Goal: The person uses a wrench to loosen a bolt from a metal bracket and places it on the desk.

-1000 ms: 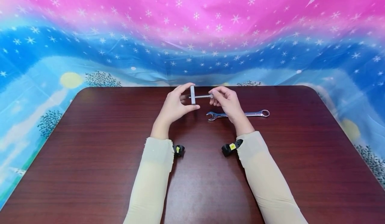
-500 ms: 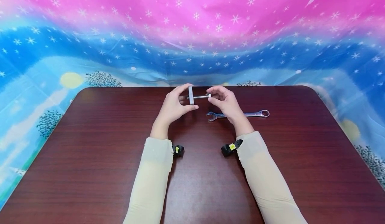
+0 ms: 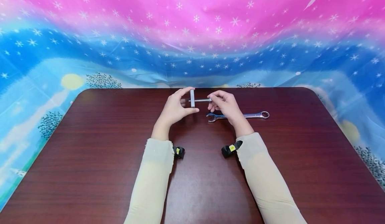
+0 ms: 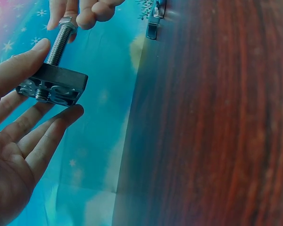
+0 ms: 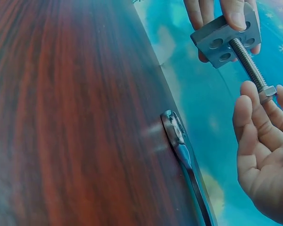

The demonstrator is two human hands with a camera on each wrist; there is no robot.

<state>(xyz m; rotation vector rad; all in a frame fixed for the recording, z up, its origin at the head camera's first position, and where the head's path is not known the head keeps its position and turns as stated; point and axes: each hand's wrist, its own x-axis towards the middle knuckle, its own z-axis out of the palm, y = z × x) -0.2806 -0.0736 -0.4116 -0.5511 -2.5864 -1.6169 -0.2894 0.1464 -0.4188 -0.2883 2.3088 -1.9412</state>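
Observation:
My left hand (image 3: 174, 107) grips a thick grey metal plate (image 3: 192, 98) by its edges, thumb on one side and fingers on the other. Several holes show in the plate's face in the right wrist view. A threaded bolt (image 5: 247, 62) passes through one of them, its tip (image 4: 41, 95) poking out a little on the left side. At the bolt's other end, the fingertips of my right hand (image 3: 227, 105) pinch the hex head (image 5: 268, 92). Most of the shank lies bare between the plate and the head. Both hands are above the table.
A combination wrench (image 3: 255, 115) lies on the dark red wooden table (image 3: 198, 184), partly behind my right wrist. Beyond the table's far edge hangs a pink and blue cloth (image 3: 192, 50) with snowflakes. Each wrist wears a small black camera (image 3: 179, 152).
My right fingers have loosened and closed again around the bolt head, changing their hold. The plate stays in my left hand at about the same place. The head view has tilted slightly.

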